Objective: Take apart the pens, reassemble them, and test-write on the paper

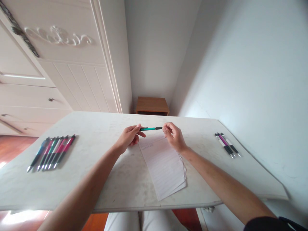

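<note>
A teal pen (148, 129) with a black grip is held level between my two hands, above the top edge of the paper. My left hand (131, 136) pinches its clip end between thumb and fingers. At the other end, my right hand (174, 136) has its fingertips closed round the tip, which they hide. Below lie lined paper sheets (165, 166), slightly fanned, with a few faint lines of writing near the top.
Several pens (54, 154) in mixed colours lie side by side on the left of the white table (115, 186). Three more pens (227, 144) lie at the right, near the wall (252, 80). A white cabinet (84, 77) and a small wooden stand (152, 104) stand beyond.
</note>
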Demonstrator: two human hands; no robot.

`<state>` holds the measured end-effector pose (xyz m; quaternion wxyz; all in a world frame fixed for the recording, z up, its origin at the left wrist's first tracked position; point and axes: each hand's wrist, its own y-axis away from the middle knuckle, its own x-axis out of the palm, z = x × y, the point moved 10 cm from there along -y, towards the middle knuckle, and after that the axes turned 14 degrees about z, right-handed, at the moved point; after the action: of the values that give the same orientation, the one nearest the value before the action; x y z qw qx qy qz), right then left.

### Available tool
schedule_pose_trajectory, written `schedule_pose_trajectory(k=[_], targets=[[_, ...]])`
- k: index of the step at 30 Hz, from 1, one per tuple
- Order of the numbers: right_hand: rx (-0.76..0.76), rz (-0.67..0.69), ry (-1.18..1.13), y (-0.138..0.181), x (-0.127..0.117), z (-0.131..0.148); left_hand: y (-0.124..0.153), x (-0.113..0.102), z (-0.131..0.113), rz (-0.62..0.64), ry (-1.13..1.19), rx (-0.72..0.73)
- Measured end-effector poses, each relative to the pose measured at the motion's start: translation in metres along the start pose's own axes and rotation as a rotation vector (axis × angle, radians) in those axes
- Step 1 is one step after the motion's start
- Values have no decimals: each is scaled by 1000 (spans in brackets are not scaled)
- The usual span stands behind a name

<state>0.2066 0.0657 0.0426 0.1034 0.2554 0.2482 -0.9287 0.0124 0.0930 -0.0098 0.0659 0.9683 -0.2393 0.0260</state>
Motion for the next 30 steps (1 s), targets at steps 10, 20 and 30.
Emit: schedule_pose_trajectory(k=[10,20,30], targets=[[8,-10,3,0,-2,-2,-1,3,-9,72,34,124],[-3,3,5,0,0,3,1,4,-5,19,-41,23],[-8,-11,13,1,-2,0,1,2,-9,32,36,83]])
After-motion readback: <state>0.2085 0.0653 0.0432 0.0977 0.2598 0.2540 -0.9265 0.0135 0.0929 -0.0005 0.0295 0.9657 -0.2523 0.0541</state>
